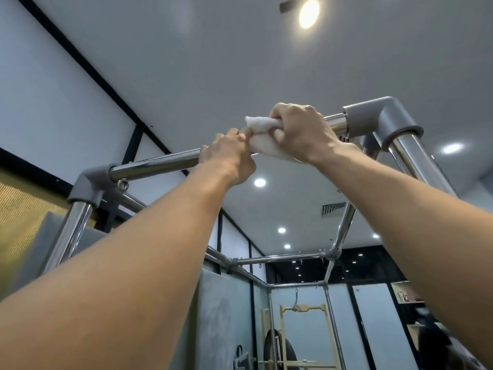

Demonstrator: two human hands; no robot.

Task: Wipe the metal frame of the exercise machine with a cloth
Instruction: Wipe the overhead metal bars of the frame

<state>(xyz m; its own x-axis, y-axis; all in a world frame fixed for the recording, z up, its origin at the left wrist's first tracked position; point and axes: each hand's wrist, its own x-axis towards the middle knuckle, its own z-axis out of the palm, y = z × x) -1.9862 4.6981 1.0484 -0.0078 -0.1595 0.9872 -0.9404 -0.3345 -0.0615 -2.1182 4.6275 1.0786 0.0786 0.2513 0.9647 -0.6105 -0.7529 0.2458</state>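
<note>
Overhead, the right hand [301, 132] is gripping a white cloth [262, 137], wrapping it around the chrome top bar [154, 164] of the frame. Just beside it, the left hand [229, 156] is curling round the same bar, fingertips touching the cloth. The bar is running left to right. The right hand is sitting near the right corner joint [384, 118], so the long bare stretch is lying leftward, toward the left corner joint [90, 182].

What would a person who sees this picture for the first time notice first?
At the centre, raised overhead, the right hand grips a white cloth wrapped round the shiny top bar, and the left hand holds the bar beside it. Right of them a grey corner joint caps the bar, and a bright ceiling lamp glows above.
</note>
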